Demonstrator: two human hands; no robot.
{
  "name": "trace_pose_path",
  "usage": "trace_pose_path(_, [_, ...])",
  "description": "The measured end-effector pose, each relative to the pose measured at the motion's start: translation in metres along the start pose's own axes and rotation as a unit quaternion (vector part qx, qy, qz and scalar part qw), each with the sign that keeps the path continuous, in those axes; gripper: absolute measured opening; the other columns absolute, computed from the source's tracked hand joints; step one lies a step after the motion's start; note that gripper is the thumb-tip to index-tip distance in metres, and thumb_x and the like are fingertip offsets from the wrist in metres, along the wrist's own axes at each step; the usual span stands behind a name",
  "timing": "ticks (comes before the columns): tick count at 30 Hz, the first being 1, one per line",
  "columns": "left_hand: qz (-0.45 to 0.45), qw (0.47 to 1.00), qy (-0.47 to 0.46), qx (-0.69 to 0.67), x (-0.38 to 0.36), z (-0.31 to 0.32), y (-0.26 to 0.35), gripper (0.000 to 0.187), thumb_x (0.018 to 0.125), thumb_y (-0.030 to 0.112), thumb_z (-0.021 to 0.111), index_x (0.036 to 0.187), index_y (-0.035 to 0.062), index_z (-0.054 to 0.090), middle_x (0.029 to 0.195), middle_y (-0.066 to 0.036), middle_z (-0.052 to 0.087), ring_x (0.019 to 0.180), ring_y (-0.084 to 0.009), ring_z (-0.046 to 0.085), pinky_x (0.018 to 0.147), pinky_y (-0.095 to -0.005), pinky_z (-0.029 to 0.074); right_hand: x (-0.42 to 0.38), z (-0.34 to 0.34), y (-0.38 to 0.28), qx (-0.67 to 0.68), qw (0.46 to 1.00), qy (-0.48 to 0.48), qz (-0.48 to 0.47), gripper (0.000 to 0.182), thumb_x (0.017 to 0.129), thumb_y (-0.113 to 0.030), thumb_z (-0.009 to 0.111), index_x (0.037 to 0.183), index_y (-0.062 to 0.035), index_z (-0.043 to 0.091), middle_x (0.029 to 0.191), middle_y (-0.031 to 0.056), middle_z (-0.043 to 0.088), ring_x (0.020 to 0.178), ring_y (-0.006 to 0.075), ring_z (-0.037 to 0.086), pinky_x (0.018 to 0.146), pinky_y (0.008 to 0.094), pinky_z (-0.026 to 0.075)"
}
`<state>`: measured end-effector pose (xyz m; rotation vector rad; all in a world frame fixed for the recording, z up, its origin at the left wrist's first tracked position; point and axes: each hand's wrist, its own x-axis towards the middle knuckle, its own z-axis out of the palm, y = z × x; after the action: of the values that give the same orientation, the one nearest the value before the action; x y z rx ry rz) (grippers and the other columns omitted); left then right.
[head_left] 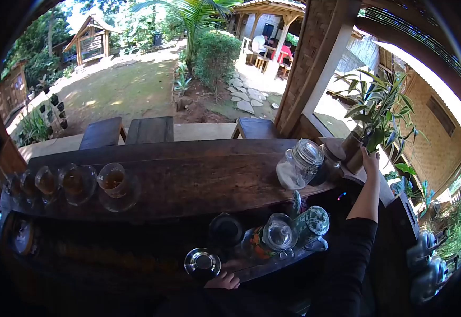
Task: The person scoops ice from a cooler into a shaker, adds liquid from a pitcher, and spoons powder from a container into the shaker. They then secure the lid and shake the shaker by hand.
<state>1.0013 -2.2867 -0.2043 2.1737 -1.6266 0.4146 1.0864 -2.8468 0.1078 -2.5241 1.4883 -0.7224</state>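
My right hand (369,160) is stretched out at the far right end of the counter, its fingers closed around the lower part of a long-leaved green plant (381,111). Leaves partly cover the fingertips. Beside it stands a brown bamboo-like vase (352,148). My left hand (223,281) is low at the near edge, its fingers curled. Just above it is a round shiny metal vessel (203,263); whether the hand grips anything is hidden. To the right are a lidded glass jug (279,232) and a green speckled enamel pitcher (315,221).
A glass clip jar (300,164) of white granules stands on the wooden counter (204,174), with a darker jar behind. Several glass cups of amber drink (113,182) on saucers line the left. Metal kettles (430,245) stand at right. Stools (150,129) and two seated people appear beyond.
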Motion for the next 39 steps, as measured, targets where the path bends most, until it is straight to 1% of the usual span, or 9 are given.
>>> trace_pose_path(9, [-0.051,0.998,0.029,-0.039,-0.005,-0.004,0.010,0.017,0.080,0.027,0.058,0.078,0.0110,0.055,0.080,-0.005,0.051,0.078,-0.0205,0.051,0.069,-0.0332,0.043,-0.045,-0.056,-0.048,0.137,0.871,0.359,-0.306,0.066,0.090,-0.034,0.052,0.138,0.0025,0.027,0.143,0.0210,0.025,0.133,0.0347,0.026,0.108,0.0403,0.026])
trace_pose_path(17, [-0.066,0.996,0.050,-0.038,-0.010,-0.005,0.022,0.015,0.082,0.025,0.056,0.079,0.0107,0.054,0.082,-0.007,0.051,0.082,-0.0249,0.052,0.068,-0.0384,0.042,-0.251,-0.177,-0.148,0.273,0.698,0.422,-0.510,0.060,0.088,-0.009,0.054,0.141,-0.0061,0.025,0.140,0.0213,0.026,0.128,0.0344,0.034,0.097,0.0407,0.043])
trace_pose_path(20, [-0.076,0.989,0.042,-0.121,-0.019,-0.015,0.020,0.016,0.080,0.022,0.058,0.074,0.0081,0.052,0.079,-0.008,0.053,0.077,-0.0283,0.055,0.066,-0.0402,0.043,-0.333,-0.198,-0.163,0.336,0.656,0.385,-0.555,0.061,0.087,-0.001,0.051,0.142,-0.0066,0.025,0.141,0.0206,0.026,0.128,0.0300,0.036,0.087,0.0349,0.049])
trace_pose_path(23, [-0.146,0.959,0.105,-0.218,-0.053,-0.025,0.031,0.016,0.081,0.021,0.061,0.075,0.0076,0.054,0.074,-0.007,0.055,0.069,-0.0246,0.057,0.063,-0.0379,0.044,-0.413,-0.214,-0.158,0.339,0.607,0.281,-0.661,0.052,0.089,0.003,0.042,0.139,-0.0008,0.027,0.142,0.0248,0.024,0.126,0.0360,0.038,0.101,0.0411,0.039])
trace_pose_path(25, [-0.257,0.879,0.102,-0.389,-0.100,-0.047,0.050,0.016,0.085,0.022,0.061,0.084,0.0067,0.058,0.076,-0.004,0.059,0.069,-0.0165,0.059,0.063,-0.0314,0.046,-0.463,-0.211,-0.137,0.283,0.589,0.237,-0.719,0.055,0.075,0.010,0.044,0.129,-0.0004,0.044,0.136,0.0246,0.037,0.109,0.0334,0.056,0.080,0.0330,0.053])
trace_pose_path(26, [-0.296,0.832,0.101,-0.457,-0.133,-0.044,0.054,0.018,0.087,0.024,0.060,0.088,0.0064,0.059,0.080,-0.003,0.060,0.072,-0.0130,0.058,0.066,-0.0287,0.046,-0.480,-0.216,-0.124,0.255,0.582,0.117,-0.763,0.050,0.074,0.006,0.051,0.123,-0.0032,0.052,0.135,0.0227,0.039,0.108,0.0321,0.057,0.079,0.0333,0.054])
trace_pose_path(30, [-0.407,0.717,0.118,-0.553,-0.242,-0.111,0.085,0.020,0.090,0.025,0.057,0.096,0.0063,0.059,0.085,0.000,0.062,0.078,-0.0089,0.058,0.069,-0.0239,0.046,-0.521,-0.197,-0.094,0.234,0.493,0.066,-0.835,0.037,0.072,-0.007,0.058,0.109,-0.0047,0.060,0.117,0.0157,0.056,0.095,0.0256,0.063,0.074,0.0320,0.054])
trace_pose_path(32, [-0.553,0.636,0.147,-0.518,-0.284,-0.146,0.092,0.018,0.090,0.024,0.056,0.098,0.0081,0.059,0.087,-0.001,0.062,0.078,-0.0080,0.058,0.067,-0.0210,0.044,-0.530,-0.201,-0.098,0.221,0.494,0.046,-0.840,0.037,0.072,-0.007,0.058,0.109,-0.0058,0.060,0.115,0.0138,0.058,0.091,0.0248,0.064,0.072,0.0324,0.054])
trace_pose_path(39, [-0.582,0.611,0.318,-0.433,-0.352,-0.196,0.048,0.017,0.092,0.020,0.051,0.101,0.0081,0.058,0.088,-0.002,0.063,0.078,-0.0083,0.059,0.067,-0.0201,0.043,-0.562,-0.195,-0.178,0.279,0.565,-0.040,-0.776,0.025,0.077,-0.003,0.054,0.102,-0.0066,0.054,0.094,0.0125,0.062,0.075,0.0304,0.064,0.062,0.0361,0.053])
